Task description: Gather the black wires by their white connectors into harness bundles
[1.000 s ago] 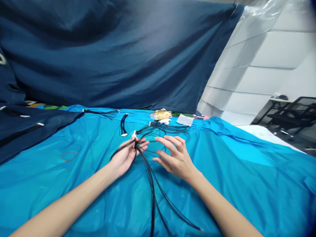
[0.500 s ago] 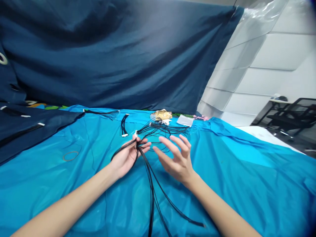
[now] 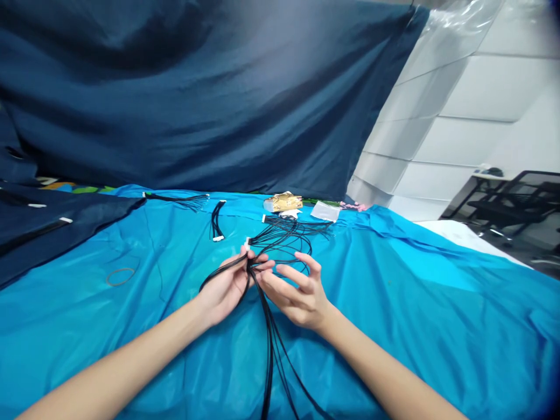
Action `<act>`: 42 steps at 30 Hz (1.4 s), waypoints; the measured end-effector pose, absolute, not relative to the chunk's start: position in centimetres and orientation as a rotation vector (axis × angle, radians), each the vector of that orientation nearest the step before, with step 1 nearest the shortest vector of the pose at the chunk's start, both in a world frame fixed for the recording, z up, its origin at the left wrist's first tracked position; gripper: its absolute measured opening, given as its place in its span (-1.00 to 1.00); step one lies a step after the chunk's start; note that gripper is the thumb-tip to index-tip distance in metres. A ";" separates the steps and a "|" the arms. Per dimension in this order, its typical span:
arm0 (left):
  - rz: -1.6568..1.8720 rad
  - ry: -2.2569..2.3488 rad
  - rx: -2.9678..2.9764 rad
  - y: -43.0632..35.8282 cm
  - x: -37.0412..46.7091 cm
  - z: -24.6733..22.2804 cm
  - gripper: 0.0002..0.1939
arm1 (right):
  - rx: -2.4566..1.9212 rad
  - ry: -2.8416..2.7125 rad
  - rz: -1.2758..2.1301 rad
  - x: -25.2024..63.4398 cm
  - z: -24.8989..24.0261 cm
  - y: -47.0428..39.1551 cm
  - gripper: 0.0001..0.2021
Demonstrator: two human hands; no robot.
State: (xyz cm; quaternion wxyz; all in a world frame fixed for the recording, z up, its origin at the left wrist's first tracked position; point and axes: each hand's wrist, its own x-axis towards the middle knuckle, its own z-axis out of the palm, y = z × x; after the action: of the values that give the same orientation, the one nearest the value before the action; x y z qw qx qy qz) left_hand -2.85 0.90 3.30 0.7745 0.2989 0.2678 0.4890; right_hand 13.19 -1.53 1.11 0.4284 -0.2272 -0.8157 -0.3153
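Pinched in my left hand (image 3: pixel 225 289) is a black wire harness (image 3: pixel 268 344), a bundle of thin wires with a white connector (image 3: pixel 247 242) pointing up above the fingers. Some wires loop back over the left palm, while the longer ones hang down past the bottom edge. My right hand (image 3: pixel 295 291) is beside the bundle, its fingertips at the wires just below the left fingers. Its fingers are bent and apart; whether the tips touch a wire I cannot tell.
Behind the hands lies another tangle of black wires (image 3: pixel 289 230). A short cable (image 3: pixel 216 220), another wire harness (image 3: pixel 175 200), a gold packet (image 3: pixel 284 202), a white bag (image 3: pixel 325 211) and a rubber band (image 3: pixel 121 276) lie on the blue sheet (image 3: pixel 420 344). A dark cloth (image 3: pixel 52 227) with cables is left.
My right hand has moved left and its fingertips have come to the hanging wires. My left hand still grips the harness, slightly farther right and lower in view.
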 end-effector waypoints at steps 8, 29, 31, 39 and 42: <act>1.050 0.603 0.638 0.8 -2.7 3.1 -0.83 | -0.568 -2.015 -0.909 13.2 1.3 -1.5 -0.81; 1.114 0.705 0.656 1.1 -2.3 2.0 -0.90 | -0.662 -0.935 0.832 15.7 5.2 -0.5 -0.85; 1.108 0.705 0.671 1.0 -2.3 1.9 -0.89 | -0.780 -1.077 0.624 15.6 5.2 -0.8 -0.82; 1.110 0.626 0.741 0.8 -2.1 1.6 -0.86 | -0.855 -1.851 -0.299 13.1 2.9 -1.6 -0.93; 1.110 0.616 0.772 0.8 -2.1 1.6 -0.86 | -0.884 -1.851 -0.344 12.9 2.5 -1.4 -0.94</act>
State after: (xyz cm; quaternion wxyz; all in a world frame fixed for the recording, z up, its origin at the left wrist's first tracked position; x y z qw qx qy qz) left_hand -2.10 0.81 1.57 0.7364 0.3515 0.2803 0.5055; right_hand 12.93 -1.41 2.53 0.5063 -0.3667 -0.7673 -0.1427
